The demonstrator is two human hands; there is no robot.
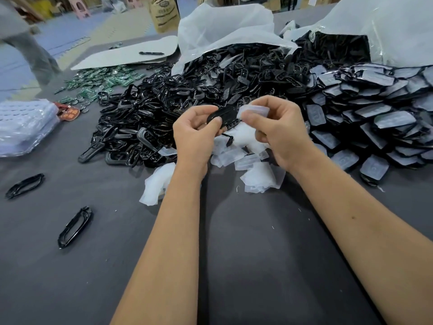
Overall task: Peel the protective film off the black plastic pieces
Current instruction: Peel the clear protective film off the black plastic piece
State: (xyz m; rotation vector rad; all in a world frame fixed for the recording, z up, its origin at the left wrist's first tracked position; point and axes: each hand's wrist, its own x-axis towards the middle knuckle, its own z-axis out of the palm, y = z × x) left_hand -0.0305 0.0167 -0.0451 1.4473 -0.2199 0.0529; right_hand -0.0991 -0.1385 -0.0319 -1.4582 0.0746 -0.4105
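Note:
My left hand (195, 133) grips a black plastic piece (226, 116) above the grey table, its thumb on the piece's near edge. My right hand (278, 131) pinches a sheet of translucent white film (256, 111) that is lifted off the piece's right end. Below the hands lies a loose heap of peeled film (248, 160). A pile of black pieces with film on them (375, 113) spreads to the right. A pile of bare black frames (145, 118) lies to the left.
Two black frames (75, 227) (24, 185) lie apart on the grey table (257, 254) at the near left. Green circuit boards (98, 83) are scattered at the far left, clear plastic trays (23, 127) at the left edge. Big white bags (225, 26) spill parts behind.

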